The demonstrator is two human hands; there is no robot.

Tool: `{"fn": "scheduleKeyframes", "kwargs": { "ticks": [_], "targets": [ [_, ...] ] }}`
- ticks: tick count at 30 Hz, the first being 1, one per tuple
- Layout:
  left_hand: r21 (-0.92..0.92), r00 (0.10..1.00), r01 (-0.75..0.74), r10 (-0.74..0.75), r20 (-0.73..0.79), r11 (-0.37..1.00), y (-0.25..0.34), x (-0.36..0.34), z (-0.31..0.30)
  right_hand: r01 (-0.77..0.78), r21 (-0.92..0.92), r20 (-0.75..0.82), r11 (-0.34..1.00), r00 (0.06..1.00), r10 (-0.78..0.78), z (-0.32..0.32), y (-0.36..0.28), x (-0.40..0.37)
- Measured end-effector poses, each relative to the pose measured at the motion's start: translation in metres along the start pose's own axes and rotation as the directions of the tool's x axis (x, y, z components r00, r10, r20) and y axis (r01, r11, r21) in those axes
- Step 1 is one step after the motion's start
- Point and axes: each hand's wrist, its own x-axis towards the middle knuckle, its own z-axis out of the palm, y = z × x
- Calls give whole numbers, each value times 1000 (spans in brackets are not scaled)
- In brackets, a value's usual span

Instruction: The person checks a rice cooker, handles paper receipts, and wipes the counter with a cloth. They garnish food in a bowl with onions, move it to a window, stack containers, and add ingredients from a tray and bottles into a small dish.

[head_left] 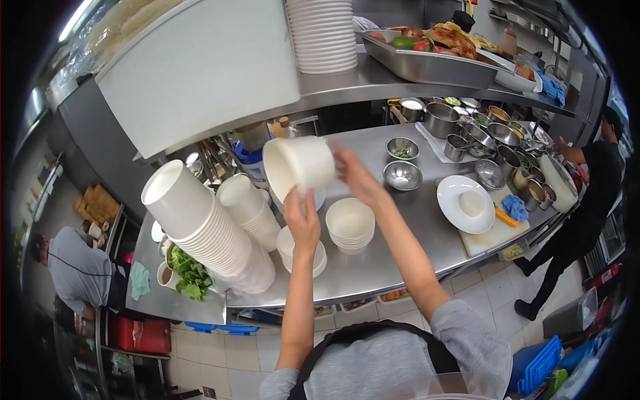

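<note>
Tilted on its side above the steel counter is a large white paper tub (313,160), its mouth facing left. My left hand (303,217) pinches its lower rim. My right hand (357,175), blurred by motion, is at the tub's base; its fingers are smeared. Below, a short stack of white bowls (351,223) stands between my forearms, and more white bowls (318,259) sit partly behind my left wrist. To the left lean a tall stack of white tubs (213,233) and a shorter stack (248,210).
Metal bowls (403,175), a white plate (450,205) and a cutting board (497,233) lie to the right. Leafy greens (190,272) sit at the left. Overhead, a steel shelf (387,87) bears a food tray (427,67). One person (600,167) stands right, another (83,267) left.
</note>
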Motion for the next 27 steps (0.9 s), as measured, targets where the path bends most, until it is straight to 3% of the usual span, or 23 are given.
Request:
{"fn": "scheduleKeyframes", "kwargs": {
  "ticks": [1, 2, 3, 5, 6, 8, 9, 10, 11, 12, 13, 14, 15, 16, 18, 19, 21, 24, 27],
  "targets": [
    [141, 992, -115, 108, 58, 983, 8, -2, 2, 46, -65, -191, 997, 980, -57, -15, -10, -19],
    [226, 926, -335, 277, 255, 915, 5, -7, 2, 0, -152, -263, 988, 964, -40, -40, -9, -30],
    [245, 873, -339, 207, 442, 908, -1, -20, 11, -52, -234, -332, 971, 943, -29, -64, -4, -39],
    [294, 683, -415, 81, 726, 861, -28, -61, 40, -195, -363, -336, 911, 939, 67, -90, 11, -55],
    [333, 516, -423, -79, 853, 842, -40, -84, 55, -237, -409, -308, 881, 945, 111, -98, 22, -60],
    [249, 650, -356, 47, 758, 901, -56, -103, 72, -281, -445, -264, 850, 948, 176, -109, 56, -62],
    [223, 491, -481, 50, 870, 848, -48, -99, 76, -282, -437, -226, 854, 954, 199, -116, 75, -56],
    [234, 514, -328, -35, 857, 915, -49, -106, 81, -310, -502, -187, 807, 950, 249, -123, 91, -43],
    [205, 514, -97, -128, 848, 974, -44, -110, 82, -76, -638, -79, 766, 996, 33, -143, 117, -41],
    [101, 517, -52, -59, 854, 994, -59, -121, 90, -93, -672, -23, 734, 994, 105, -142, 107, -38],
    [103, 479, -43, -70, 875, 994, -44, -112, 81, -8, -674, 172, 739, 971, 168, -154, 105, -27],
    [26, 680, -157, 89, 728, 987, -32, -118, 63, -146, -574, 194, 806, 932, 307, -178, 123, -16],
    [38, 726, -248, 160, 669, 968, -26, -124, 46, -201, -536, 264, 820, 882, 389, -183, 116, -15],
    [66, 764, -334, 229, 603, 940, -21, -129, 30, -216, -513, 238, 831, 894, 380, -207, 126, -10],
    [88, 818, -355, 264, 511, 931, -16, -148, -19, -450, -484, 121, 750, 815, 567, -198, 102, -36],
    [87, 837, -346, 266, 478, 934, -9, -159, -52, -621, -483, 42, 617, 688, 725, -237, 114, -29],
    [83, 880, -238, 179, 439, 968, 0, -190, -129, -753, -469, -107, 461, 566, 817, -217, 132, -50],
    [394, 901, 11, -180, 395, 919, 4, -269, -252, -843, -359, -215, 401, 493, 843, -113, 194, -93],
    [746, 765, 216, -584, 271, 630, 17, -366, -373, -867, -292, -133, 405, 456, 880, 28, 269, -135]
  ]
}}
